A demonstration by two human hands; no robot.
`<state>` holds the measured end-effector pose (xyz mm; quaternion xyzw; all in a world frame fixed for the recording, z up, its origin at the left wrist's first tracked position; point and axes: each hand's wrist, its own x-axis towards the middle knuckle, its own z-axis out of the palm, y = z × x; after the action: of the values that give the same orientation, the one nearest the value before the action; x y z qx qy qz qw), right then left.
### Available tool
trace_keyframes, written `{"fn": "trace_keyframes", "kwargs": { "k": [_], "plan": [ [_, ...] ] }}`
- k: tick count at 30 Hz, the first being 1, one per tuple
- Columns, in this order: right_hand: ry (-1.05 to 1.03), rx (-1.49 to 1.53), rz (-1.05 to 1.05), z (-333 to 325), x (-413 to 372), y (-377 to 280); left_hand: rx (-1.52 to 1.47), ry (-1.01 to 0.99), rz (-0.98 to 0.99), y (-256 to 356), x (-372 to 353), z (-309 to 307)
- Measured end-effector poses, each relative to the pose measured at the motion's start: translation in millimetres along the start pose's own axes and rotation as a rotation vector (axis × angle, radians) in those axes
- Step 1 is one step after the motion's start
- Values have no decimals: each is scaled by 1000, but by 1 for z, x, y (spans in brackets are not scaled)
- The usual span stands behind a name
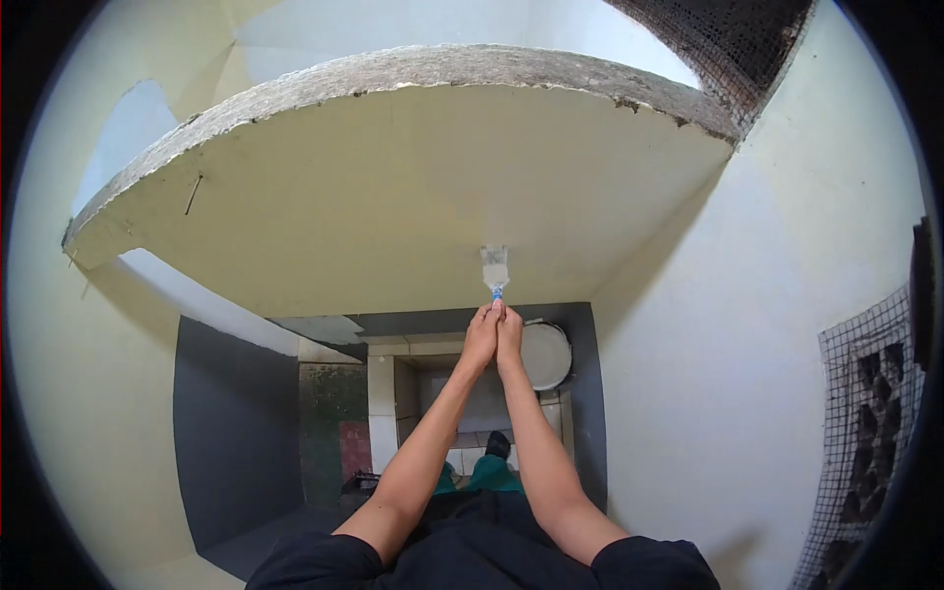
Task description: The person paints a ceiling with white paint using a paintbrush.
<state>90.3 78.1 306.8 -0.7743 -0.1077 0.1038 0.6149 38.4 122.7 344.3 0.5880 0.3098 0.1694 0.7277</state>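
Both my hands are wrapped around the blue handle of a paintbrush (496,265), held upright in front of me. My left hand (480,335) and my right hand (509,332) press together on the handle. The brush's pale, paint-covered head meets the lower part of a yellowish wall panel (344,197). To the right of the brush the panel's surface looks whiter. Just right of my right hand is a round bucket (548,356) with pale paint in it, partly hidden by that hand.
A rough, chipped ledge (442,71) runs along the panel's top, and a nail (193,195) sticks out at left. Pale walls with wire mesh (870,423) stand at right. Below are a tiled step (383,418) and a dark grey wall section (236,423).
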Motion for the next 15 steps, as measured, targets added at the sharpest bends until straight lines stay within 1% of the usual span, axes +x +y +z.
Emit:
{"fn": "trace_keyframes", "kwargs": {
  "k": [3, 5, 8, 11, 14, 15],
  "plan": [
    [-3, -72, 19, 5, -6, -1, 31, -21, -12, 10, -7, -9],
    [-29, -135, 14, 2, -6, -39, 32, -33, -6, 40, -12, -14],
    [-75, 49, -52, 2, 2, -94, 61, -12, 62, 107, -21, -13],
    [-129, 299, -120, -11, -9, -173, 3, -55, 203, 170, -41, -13],
    [-156, 408, -173, -21, -24, -218, 35, -97, 324, 206, -64, -15],
    [-143, 384, -185, -23, -29, -227, 24, -117, 354, 209, -66, -16]
  ]
}}
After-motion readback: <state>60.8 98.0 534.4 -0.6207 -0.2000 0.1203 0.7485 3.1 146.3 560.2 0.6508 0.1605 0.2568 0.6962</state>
